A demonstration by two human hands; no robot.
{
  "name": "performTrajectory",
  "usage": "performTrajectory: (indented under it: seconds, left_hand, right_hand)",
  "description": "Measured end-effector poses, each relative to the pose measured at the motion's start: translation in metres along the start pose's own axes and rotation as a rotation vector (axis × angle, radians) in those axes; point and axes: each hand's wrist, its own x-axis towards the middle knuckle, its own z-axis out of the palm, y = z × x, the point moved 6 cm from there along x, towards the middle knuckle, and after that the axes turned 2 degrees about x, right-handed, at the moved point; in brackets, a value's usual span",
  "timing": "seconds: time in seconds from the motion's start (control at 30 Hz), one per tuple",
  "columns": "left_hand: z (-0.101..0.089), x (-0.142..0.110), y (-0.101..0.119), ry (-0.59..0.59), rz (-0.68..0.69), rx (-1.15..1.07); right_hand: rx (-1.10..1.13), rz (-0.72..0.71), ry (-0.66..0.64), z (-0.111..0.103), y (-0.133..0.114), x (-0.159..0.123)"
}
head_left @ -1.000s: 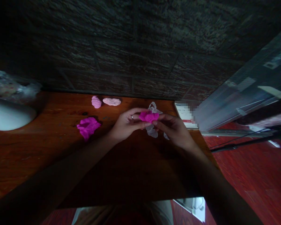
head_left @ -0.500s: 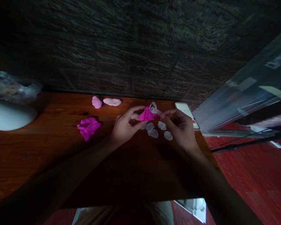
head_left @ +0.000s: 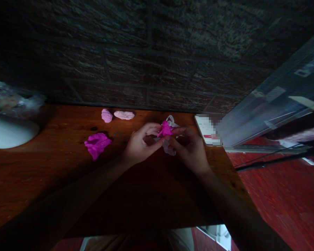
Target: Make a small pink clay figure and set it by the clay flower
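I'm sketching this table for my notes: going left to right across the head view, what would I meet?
White rounded object, loose magenta piece, pale pink lump, left hand, held magenta piece, right hand, phone.

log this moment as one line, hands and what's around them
left hand: holds pink piece | right hand: holds same piece | table: crumpled pink scrap left of hands, phone right, long pale lump near wall

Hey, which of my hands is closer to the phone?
Your right. The right hand is just to the left of the phone; the left hand is farther left, on the other side of the bright pink piece that both hold.
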Motion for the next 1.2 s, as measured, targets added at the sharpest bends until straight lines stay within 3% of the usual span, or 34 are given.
performTrajectory:
  seconds: [0.13, 0.27, 0.43, 0.63, 1.03, 1.2]
  left_hand:
    - [0.002, 0.002, -0.01, -0.015, -0.188, -0.227]
    - [-0.003, 0.006, -0.019, 0.039, -0.288, -0.309]
    - [-0.011, 0.01, -0.022, 0.12, -0.282, -0.289]
    - [-0.009, 0.01, -0.025, 0.104, -0.283, -0.292]
    - [0.003, 0.005, -0.024, -0.061, -0.288, -0.256]
    - [0.001, 0.005, -0.026, -0.022, -0.307, -0.293]
  right_hand:
    - [-0.058, -0.01, -0.011, 0.001, -0.001, 0.0]
    - [-0.129, -0.018, -0.091, -0.004, -0.001, 0.003]
    - [-0.485, 0.052, -0.123, -0.021, 0.008, 0.011]
    - [-0.766, 0.04, -0.2, -0.005, 0.011, 0.011]
    - [-0.633, 0.036, -0.278, 0.002, 0.02, 0.017]
    - [-0.634, -0.021, -0.342, 0.006, 0.015, 0.015]
